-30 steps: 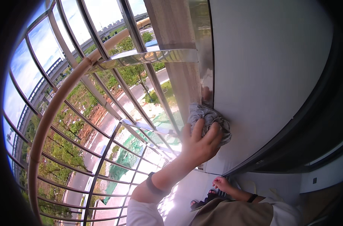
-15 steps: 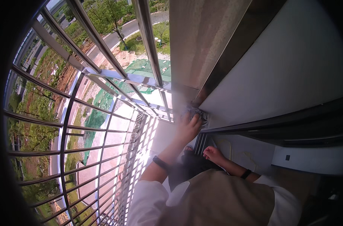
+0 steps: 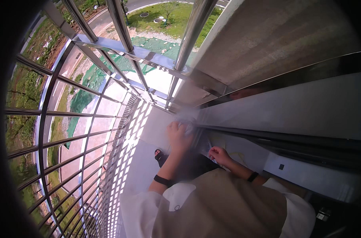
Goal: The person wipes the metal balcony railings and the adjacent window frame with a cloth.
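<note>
My left hand (image 3: 179, 135) is closed around a crumpled greyish cloth (image 3: 189, 126), partly blurred. Hand and cloth are close to the dark lower frame of the window or door panel (image 3: 267, 104), by the corner where the panel meets the stone wall. Lower and to the right, my right hand (image 3: 221, 155) is held in front of my body with its fingers curled; whatever may be inside them is hidden. A dark band circles each wrist.
Shiny metal security bars (image 3: 89, 113) run along the left and far side, with ground and greenery far below. A rough stone wall (image 3: 275, 35) rises at the far right. My sandalled foot (image 3: 158, 152) rests on the pale floor (image 3: 148, 131).
The view has turned and shifted, bringing more of the wall and panel into sight. My left hand has drawn back a little toward me, still holding the cloth. My right hand stays curled.
</note>
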Tool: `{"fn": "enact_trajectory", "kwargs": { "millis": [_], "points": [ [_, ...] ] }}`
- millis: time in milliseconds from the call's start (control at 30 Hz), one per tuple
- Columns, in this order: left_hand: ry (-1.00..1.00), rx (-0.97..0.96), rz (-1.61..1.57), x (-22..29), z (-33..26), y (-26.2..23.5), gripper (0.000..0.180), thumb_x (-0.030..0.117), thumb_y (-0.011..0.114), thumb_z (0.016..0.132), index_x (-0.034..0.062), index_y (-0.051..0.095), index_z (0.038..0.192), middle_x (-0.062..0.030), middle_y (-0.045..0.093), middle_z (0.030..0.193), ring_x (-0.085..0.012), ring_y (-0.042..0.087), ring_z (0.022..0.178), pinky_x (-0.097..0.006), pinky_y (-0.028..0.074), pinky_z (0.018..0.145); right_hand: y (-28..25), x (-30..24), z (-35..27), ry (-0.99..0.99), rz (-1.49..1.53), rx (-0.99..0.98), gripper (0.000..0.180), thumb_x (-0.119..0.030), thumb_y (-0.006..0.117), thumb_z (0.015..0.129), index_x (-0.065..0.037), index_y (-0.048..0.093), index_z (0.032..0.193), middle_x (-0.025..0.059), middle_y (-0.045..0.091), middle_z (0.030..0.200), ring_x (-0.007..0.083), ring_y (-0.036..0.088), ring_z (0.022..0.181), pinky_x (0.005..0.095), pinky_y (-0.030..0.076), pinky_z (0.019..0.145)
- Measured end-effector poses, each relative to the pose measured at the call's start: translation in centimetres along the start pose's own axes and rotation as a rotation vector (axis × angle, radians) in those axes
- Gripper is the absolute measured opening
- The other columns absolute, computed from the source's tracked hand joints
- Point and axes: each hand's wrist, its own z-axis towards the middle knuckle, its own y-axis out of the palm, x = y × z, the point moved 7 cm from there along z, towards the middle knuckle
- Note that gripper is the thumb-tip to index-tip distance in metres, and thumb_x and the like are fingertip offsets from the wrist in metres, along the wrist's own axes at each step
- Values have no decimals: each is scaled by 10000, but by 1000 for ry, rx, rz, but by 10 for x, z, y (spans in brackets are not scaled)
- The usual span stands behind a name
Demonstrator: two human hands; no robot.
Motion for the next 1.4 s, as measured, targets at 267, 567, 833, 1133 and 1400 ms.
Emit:
{"fn": "enact_trajectory", "kwargs": {
  "millis": [267,567,833,1133,1400],
  "points": [
    [412,332,-280,145,52,-53,418,187,652,396,134,604,807,-58,450,1007,-327,376,977,-454,329,756,19,-13,34,-329,-47,-60,206,-227,518,807,-52,529,915,33,551,732,123,532,658,240,421,564],
    [331,589,-307,61,24,16,308,184,593,477,195,590,785,-20,435,954,-300,373,928,-456,335,693,33,33,16,-642,-600,186,230,-190,481,822,-25,487,982,67,549,842,143,537,744,255,431,632],
    [-102,376,-359,-55,-11,107,430,161,693,448,121,537,846,-98,405,999,-368,350,972,-465,320,792,43,65,36,431,-261,-107,316,-230,462,826,-3,475,1045,116,535,998,157,525,876,283,435,699],
    [-963,444,-492,-200,-63,226,425,147,636,647,28,437,1004,-189,384,1075,-367,351,974,-432,297,825,29,204,96,586,451,-140,371,-195,493,822,5,426,1128,104,508,1092,206,488,1003,298,398,825],
    [-1280,468,-791,-317,-105,312,340,203,594,703,10,466,952,-177,392,1027,-361,356,947,-412,303,823,62,136,140,-71,-837,99,215,20,459,740,-5,506,948,83,529,847,163,523,747,237,405,675]
  ]
}}
